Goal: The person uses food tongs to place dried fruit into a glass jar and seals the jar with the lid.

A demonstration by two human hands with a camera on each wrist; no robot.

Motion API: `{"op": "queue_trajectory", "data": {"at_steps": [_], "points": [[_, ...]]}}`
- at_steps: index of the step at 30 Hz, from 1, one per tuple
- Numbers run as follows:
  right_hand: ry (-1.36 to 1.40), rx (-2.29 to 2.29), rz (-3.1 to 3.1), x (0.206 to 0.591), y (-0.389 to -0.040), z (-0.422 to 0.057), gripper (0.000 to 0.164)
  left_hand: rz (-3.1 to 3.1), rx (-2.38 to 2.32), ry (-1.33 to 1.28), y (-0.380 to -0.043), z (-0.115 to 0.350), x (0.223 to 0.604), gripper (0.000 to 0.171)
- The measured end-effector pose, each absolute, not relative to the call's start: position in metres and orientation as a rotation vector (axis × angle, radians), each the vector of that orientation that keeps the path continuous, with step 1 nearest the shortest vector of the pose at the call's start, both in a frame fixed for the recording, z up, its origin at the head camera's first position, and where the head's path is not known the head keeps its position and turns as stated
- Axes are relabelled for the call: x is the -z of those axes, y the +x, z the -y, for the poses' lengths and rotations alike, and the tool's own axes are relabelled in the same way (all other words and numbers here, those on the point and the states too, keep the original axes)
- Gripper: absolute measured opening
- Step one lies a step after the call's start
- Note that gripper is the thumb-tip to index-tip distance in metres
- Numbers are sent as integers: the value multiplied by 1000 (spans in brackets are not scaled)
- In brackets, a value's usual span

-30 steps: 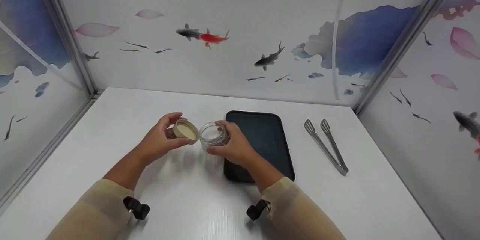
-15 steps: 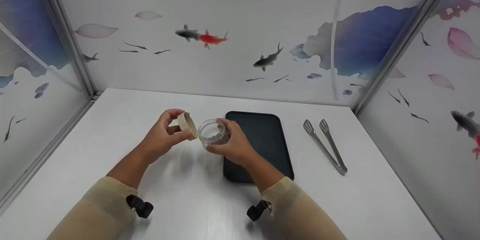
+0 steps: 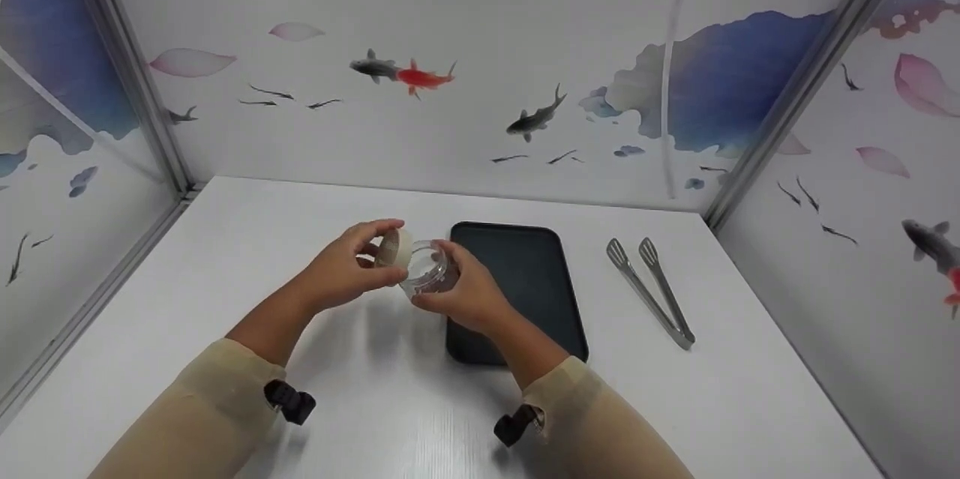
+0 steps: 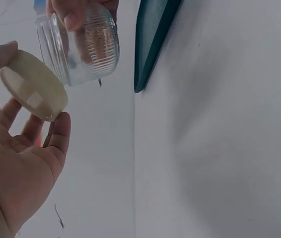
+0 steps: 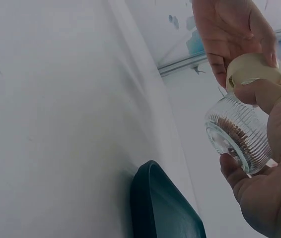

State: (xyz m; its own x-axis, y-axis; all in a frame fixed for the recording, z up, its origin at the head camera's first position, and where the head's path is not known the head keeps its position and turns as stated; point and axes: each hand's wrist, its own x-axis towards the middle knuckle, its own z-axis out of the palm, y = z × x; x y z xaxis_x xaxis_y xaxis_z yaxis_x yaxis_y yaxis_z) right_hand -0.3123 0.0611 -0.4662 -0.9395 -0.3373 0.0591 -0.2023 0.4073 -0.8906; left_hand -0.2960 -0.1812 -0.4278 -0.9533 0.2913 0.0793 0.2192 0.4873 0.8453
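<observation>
My left hand [image 3: 341,269] pinches a cream-coloured lid [image 3: 395,248] by its rim, between thumb and fingers. The lid is tilted, its inner side facing the mouth of a clear glass jar [image 4: 88,47] with ribbed walls. My right hand [image 3: 472,288] grips the jar round its side, and the jar leans toward the lid. In the right wrist view the lid [image 5: 254,69] is right at the jar's mouth; whether it touches the rim I cannot tell. Both are held above the white table.
A dark rectangular tray [image 3: 529,284] lies under and to the right of my right hand. Metal tongs [image 3: 660,299] with slotted tips rest spread on the white table [image 3: 360,419] farther right. Printed panels [image 3: 465,157] stand behind and at both sides.
My left hand has moved right, bringing the lid up to the jar's mouth and turning its inner side toward it. My right hand stays nearly in place, with the jar tilted slightly more.
</observation>
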Motion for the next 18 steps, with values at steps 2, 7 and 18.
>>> {"op": "queue_trajectory", "data": {"at_steps": [2,7,18], "points": [[-494,1568,-2517,466,-310,-61,97,-2694,-1392,460,-295,176,424,79],[-485,1527,-2557,466,-308,-60,93,-2758,-1235,449,-296,166,416,78],[-581,1501,-2576,472,-306,-59,93,-2796,-1079,407,-294,152,410,80]]}}
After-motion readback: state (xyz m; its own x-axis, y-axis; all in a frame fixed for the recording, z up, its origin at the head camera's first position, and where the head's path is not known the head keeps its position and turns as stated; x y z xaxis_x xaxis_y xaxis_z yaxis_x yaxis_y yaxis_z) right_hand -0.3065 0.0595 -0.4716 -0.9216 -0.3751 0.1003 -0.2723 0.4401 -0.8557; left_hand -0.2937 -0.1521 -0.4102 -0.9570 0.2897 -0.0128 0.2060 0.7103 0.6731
